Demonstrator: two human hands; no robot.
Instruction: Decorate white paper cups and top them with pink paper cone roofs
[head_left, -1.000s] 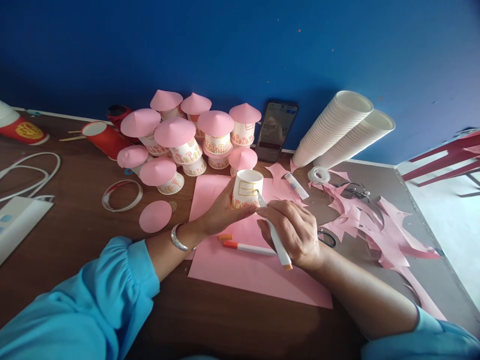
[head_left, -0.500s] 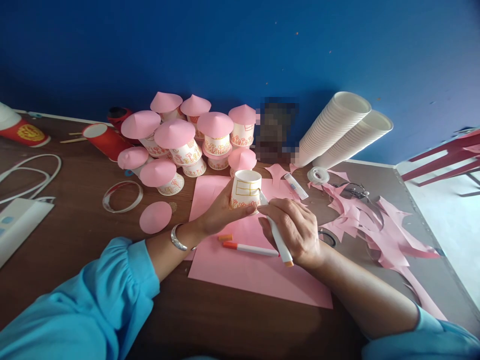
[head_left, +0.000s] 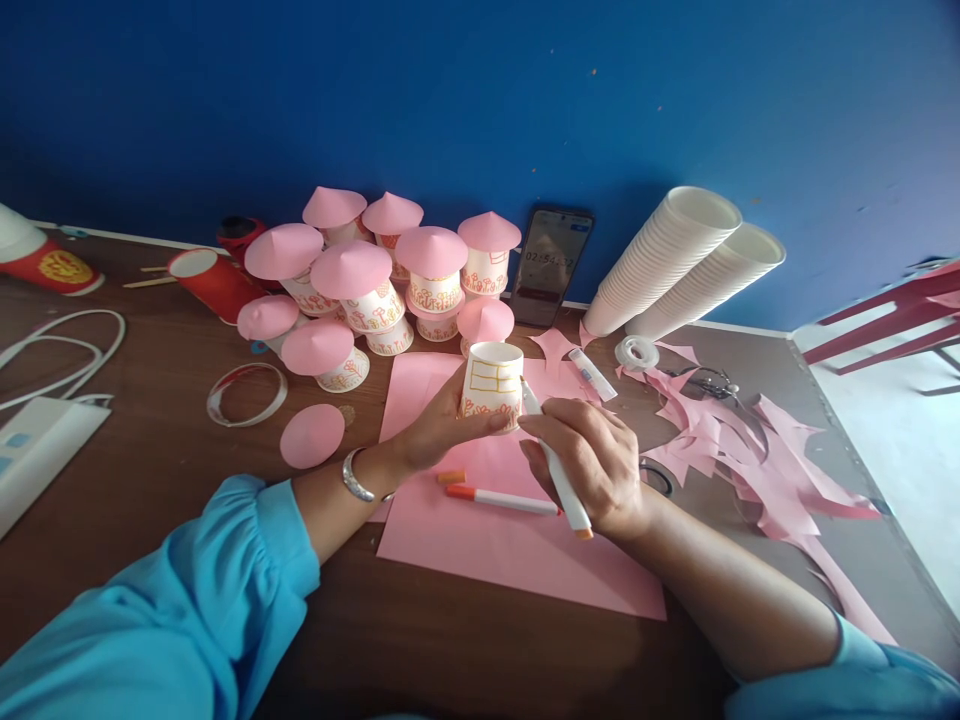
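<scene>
My left hand point(head_left: 442, 425) is closed around a white paper cup point(head_left: 493, 372), holding it above the pink paper sheets point(head_left: 480, 545). Yellow window lines and red flower shapes are drawn on the cup's side. In my right hand point(head_left: 592, 455) is a white marker point(head_left: 564, 485) with an orange end, its tip at or just beside the cup's right edge; I cannot tell if they touch. Below, on the pink paper, lie a loose orange cap point(head_left: 451, 477) and a white marker with a red-orange cap point(head_left: 506, 499).
Several decorated cups with pink cone roofs point(head_left: 351, 270) stand behind to the left. A phone point(head_left: 551, 265) leans on the blue wall beside stacked paper cups point(head_left: 664, 260). Pink scraps point(head_left: 757, 450), a tape roll point(head_left: 636, 352), a glue tube point(head_left: 592, 374) and a pink disc point(head_left: 312, 436) lie around.
The marker in my right hand has shifted slightly right and down, its tip moving off the drawn window toward the cup's edge. My left hand keeps the cup almost still.
</scene>
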